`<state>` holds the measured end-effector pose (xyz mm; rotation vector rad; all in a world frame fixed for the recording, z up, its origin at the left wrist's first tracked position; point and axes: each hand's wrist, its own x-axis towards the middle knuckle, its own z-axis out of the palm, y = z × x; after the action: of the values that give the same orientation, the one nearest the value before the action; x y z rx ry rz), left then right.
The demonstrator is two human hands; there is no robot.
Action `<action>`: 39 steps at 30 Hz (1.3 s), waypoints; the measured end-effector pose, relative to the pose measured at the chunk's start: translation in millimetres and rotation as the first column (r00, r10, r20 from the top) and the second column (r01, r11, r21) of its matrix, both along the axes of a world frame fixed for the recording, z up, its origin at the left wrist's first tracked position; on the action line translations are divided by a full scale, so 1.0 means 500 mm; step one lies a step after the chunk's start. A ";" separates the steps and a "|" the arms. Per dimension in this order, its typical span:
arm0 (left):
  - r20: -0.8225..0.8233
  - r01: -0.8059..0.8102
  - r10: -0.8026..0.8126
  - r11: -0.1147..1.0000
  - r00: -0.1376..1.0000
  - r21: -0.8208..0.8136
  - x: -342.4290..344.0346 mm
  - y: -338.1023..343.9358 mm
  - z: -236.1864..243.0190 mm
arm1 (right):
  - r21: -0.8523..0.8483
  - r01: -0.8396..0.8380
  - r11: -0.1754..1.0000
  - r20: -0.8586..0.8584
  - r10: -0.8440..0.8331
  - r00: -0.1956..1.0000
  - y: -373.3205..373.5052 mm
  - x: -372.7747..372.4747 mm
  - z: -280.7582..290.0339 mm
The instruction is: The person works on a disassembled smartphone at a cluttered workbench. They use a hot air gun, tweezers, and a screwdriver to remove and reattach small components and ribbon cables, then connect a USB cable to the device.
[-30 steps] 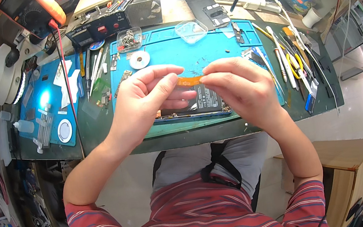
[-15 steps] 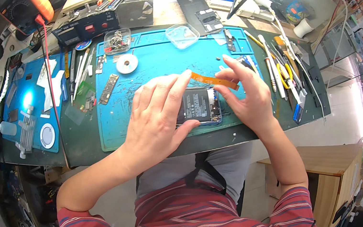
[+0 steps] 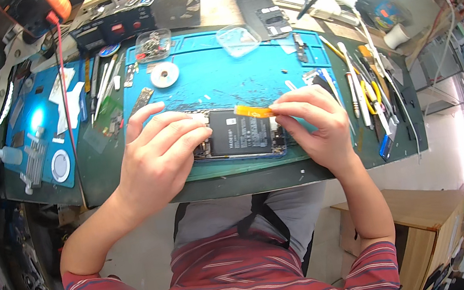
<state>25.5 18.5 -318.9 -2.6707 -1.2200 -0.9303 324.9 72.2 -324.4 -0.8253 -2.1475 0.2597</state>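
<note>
An opened phone (image 3: 226, 146) lies lengthwise on the blue mat, its black battery (image 3: 244, 127) and bare circuitry showing. My left hand (image 3: 159, 151) closes over the phone's left end; one finger lifts away, and the thumb is hidden. Between the thumb and fingers of my right hand (image 3: 315, 121) is the right end of an orange flex cable (image 3: 252, 111). The cable's free end points left, above the upper part of the battery. Beyond my left hand a small circuit board (image 3: 141, 99) rests on the mat.
A solder spool (image 3: 164, 75), a clear box of small parts (image 3: 154, 46) and a clear tray (image 3: 238, 41) sit on the far part of the mat (image 3: 203, 88). Pliers with yellow handles (image 3: 372, 96) and several tools lie at right. A red cable (image 3: 70, 111) runs down at left.
My left hand has moved left, off the battery and onto the phone's left end, leaving the cable's left end free. My right hand still holds the cable, now lower and more level.
</note>
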 end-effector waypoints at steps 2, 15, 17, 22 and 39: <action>-0.015 0.033 -0.033 0.999 0.999 -0.042 -0.025 -0.007 -0.006 | -0.043 -0.060 0.997 0.029 0.061 0.998 -0.001 -0.004 0.006; 0.000 0.012 -0.012 0.999 1.000 -0.031 -0.031 -0.045 -0.029 | -0.104 -0.266 0.958 0.162 0.280 0.946 0.011 -0.053 0.007; 0.011 -0.037 0.038 0.996 0.999 -0.075 -0.023 -0.060 -0.029 | -0.097 -0.272 0.957 0.177 0.285 0.942 0.011 -0.055 0.003; -0.050 -0.093 0.090 0.993 0.995 -0.069 -0.013 -0.084 -0.037 | -0.121 -0.267 0.956 0.192 0.286 0.939 0.008 -0.051 0.009; -0.102 -0.108 0.105 0.994 0.989 -0.032 -0.014 -0.083 -0.048 | -0.149 -0.303 0.941 0.184 0.327 0.927 0.012 -0.053 0.013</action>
<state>18.7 -22.8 -342.8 -2.6148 -1.3552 -0.7562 298.5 78.4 -317.9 -0.5870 -2.4806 0.4891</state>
